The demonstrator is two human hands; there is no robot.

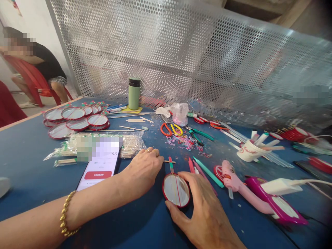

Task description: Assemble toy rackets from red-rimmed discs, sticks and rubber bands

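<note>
Disc: I see a small red-rimmed round lid (176, 190) lying flat on the blue table (31, 162), red elastic strands running across its clear face, a red-and-green stick (171, 164) poking out of its far edge.
Right hand: my right hand (204, 211) cups the near-right side of the disc, fingers spread and relaxed, thumb touching the near rim, forefinger lying along the far-right rim; it grips nothing fully.
Left hand: my left hand (144, 169) rests knuckles-up just left of the disc, fingers curled down onto the table, fingertips meeting a thin wooden stick (169, 162) by the disc's far edge; whether it pinches that stick, I cannot tell.
Left of the disc: a phone (100, 169) with a lit screen, beyond it a bag of wooden sticks (129, 143).
Right of the disc: coloured pens (207, 171), then pink glue guns (241, 188).
Beyond the disc: loose rubber bands (185, 141), scissors (171, 129), a green flask (134, 93).
Far left of the disc: finished red-rimmed discs (75, 119) in a cluster.
</note>
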